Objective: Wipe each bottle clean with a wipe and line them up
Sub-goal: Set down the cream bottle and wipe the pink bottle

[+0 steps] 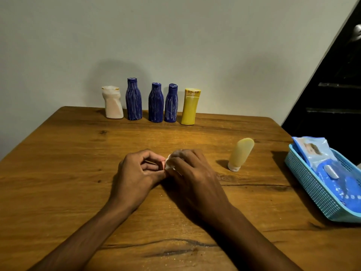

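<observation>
five bottles (152,102) stand lined up at the wall. my left hand (136,173) pinches a small item (162,164) while my right hand (191,173), closed on the wipe (169,163), rubs it; the pale tube (241,154) looks still to do.

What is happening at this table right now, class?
A person's left hand and right hand hold a small pinkish item and a white wipe over the wooden table. Five bottles stand lined up by the wall; a pale yellow tube stands apart beside the blue basket.
</observation>
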